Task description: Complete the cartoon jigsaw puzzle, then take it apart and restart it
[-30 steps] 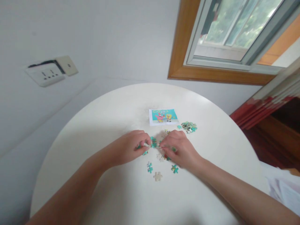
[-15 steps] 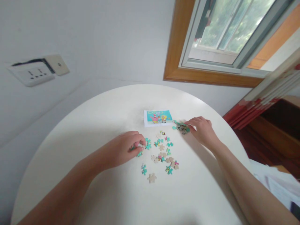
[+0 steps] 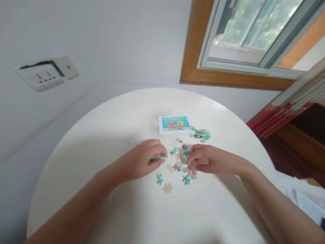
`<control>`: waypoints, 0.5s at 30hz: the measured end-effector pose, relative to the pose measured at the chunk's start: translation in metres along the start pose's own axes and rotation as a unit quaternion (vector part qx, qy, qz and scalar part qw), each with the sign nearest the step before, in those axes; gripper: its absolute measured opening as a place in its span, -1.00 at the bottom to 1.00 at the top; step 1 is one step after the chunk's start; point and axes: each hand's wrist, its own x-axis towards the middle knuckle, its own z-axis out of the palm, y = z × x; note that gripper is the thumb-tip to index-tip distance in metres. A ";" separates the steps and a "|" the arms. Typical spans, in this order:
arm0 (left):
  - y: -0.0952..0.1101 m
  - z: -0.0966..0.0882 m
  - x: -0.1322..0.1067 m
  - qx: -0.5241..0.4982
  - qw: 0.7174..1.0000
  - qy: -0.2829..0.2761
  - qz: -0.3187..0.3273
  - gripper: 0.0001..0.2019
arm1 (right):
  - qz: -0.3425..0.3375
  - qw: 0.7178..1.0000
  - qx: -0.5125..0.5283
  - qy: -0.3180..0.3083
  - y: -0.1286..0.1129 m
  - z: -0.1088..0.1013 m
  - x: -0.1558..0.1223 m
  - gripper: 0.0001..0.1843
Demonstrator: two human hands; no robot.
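My left hand (image 3: 146,157) is closed, its fingers curled and thumb bent around teal jigsaw pieces (image 3: 153,159); part of them is hidden by the fingers. My right hand (image 3: 207,160) hovers low over the loose pieces with thumb and fingers apart, nothing visible between them. Beneath and between the hands lie scattered jigsaw pieces (image 3: 175,151), some teal side up, others showing beige backs. One beige piece (image 3: 168,188) lies nearest me, with a teal piece (image 3: 159,179) a little behind it on the left. Behind the right hand sits a heap of pieces (image 3: 202,134).
A small picture card (image 3: 176,124) with cartoon figures on teal lies behind the pieces on the round white table (image 3: 106,135). The table's far edge is close to the wall and the wood-framed window (image 3: 236,78). Papers (image 3: 302,196) lie beyond the table at right.
My right hand has left the heap and come nearer and left, over the scattered pieces; the heap is now uncovered. My left hand stays by its teal pieces. The whole view has shifted slightly.
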 end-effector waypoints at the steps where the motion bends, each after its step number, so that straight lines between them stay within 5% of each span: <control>1: 0.003 0.002 0.001 -0.002 1.000 0.005 0.010 -0.85 | 0.004 1.000 0.001 -0.009 -0.001 0.002 0.000 -0.72; 15: 0.008 0.008 0.006 0.002 0.999 0.001 0.035 -0.83 | -0.035 0.999 -0.010 0.014 0.010 0.009 0.009 -0.81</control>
